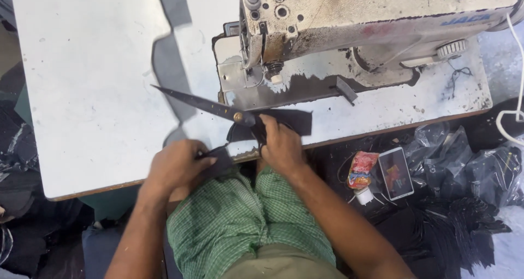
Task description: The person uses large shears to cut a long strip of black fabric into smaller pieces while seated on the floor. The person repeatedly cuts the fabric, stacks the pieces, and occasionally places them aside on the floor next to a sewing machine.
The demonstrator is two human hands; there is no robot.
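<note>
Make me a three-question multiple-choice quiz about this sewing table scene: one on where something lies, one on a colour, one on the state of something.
1. Where does the flat rectangular phone lie?
A. On the white table
B. Below the table edge, to the person's right
C. On top of the sewing machine

2. What colour is the checked cloth over the person's lap?
A. Green
B. Red
C. Yellow

3. What is the state of the long dark metal scissors?
A. Lying untouched on the table
C. Hanging from the machine
B. Held by the right hand, blades pointing left

Answers: 1 B, it rests among dark bags beside a small red packet. 2 A, green checks show. 3 B, the hand's grip is at the handles while the left hand holds dark fabric.
</note>
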